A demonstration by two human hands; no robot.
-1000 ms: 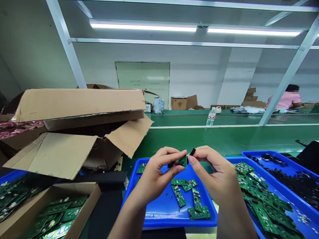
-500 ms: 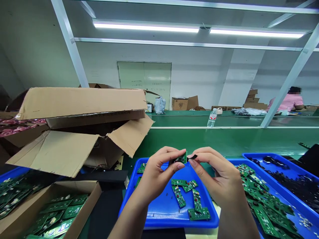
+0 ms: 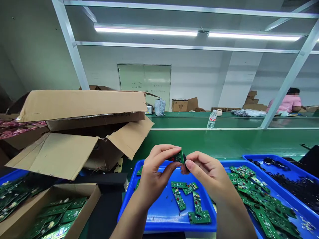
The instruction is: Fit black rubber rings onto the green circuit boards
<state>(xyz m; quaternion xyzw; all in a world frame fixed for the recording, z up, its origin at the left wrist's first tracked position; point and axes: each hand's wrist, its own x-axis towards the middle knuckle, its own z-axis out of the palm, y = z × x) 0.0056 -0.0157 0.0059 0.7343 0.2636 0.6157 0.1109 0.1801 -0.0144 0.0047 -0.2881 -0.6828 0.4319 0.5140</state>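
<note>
Circuit board (image 3: 179, 156) up in the air, above the far part of the middle blue tray (image 3: 161, 214), and the left hand (image 3: 156, 171) has it pinched between thumb and fingers! In comes the right hand (image 3: 208, 171), fingertips closed on a small black piece (image 3: 184, 158) right at the board's right end.

Down in that middle tray, 5 loose boards (image 3: 178, 199) cluster toward the right, dark specks beside them. To the right, another blue tray (image 3: 234, 162) carries a heap of green boards (image 3: 264, 205) with tiny white bits at its near right; beyond it, a far-right tray (image 3: 264, 156) is loaded with black parts (image 3: 299, 189). Over on the near left, a small carton (image 3: 93, 196) holds stacked boards (image 3: 64, 214).

Plenty is hidden here! The left fingers cover much of the held board, and whether the black piece is seated or merely touching, I cannot tell. More boards at the middle tray's left are partly behind the left hand and forearm. The frame cuts off the carton and both right-hand trays, and the big cardboard box (image 3: 84, 104) is too dark inside to read.
</note>
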